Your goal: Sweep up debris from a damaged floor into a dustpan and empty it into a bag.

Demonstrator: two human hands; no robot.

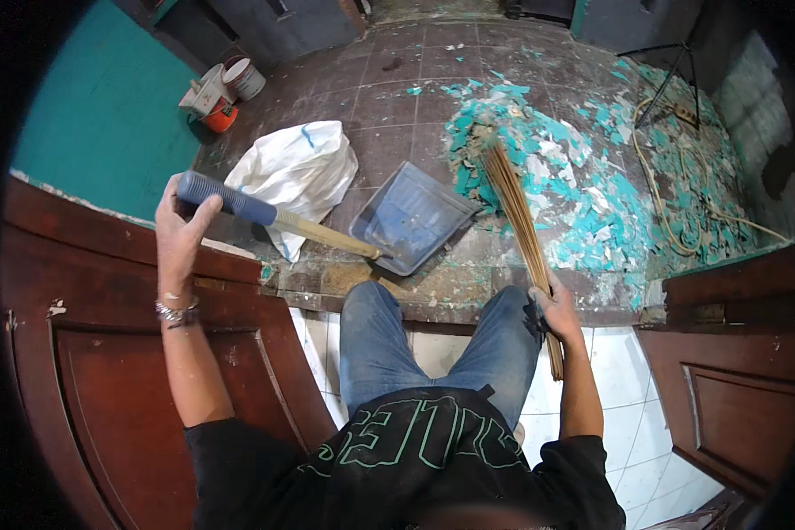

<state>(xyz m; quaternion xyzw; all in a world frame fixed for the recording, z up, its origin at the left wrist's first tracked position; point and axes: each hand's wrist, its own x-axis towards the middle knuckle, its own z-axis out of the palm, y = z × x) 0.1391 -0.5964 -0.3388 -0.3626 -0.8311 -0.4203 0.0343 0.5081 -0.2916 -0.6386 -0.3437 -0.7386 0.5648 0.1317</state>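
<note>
My left hand [182,223] is closed round the blue grip of a long-handled dustpan [412,205]. The blue pan rests on the dark tiles in front of my knees, with a little dust in it. My right hand [556,307] is wrapped round a stick broom [518,208] made of thin brown twigs. The broom's far tips touch a heap of turquoise and white paint flakes [583,181], just right of the pan. A crumpled white sack [302,168] lies on the floor left of the pan, partly behind its handle.
Several buckets [225,93] stand by the turquoise wall at far left. A black tripod stand [683,75] and a pale cable [671,221] lie among debris at right. Brown wooden doors [163,384] flank me. A step edge [450,311] runs before my knees.
</note>
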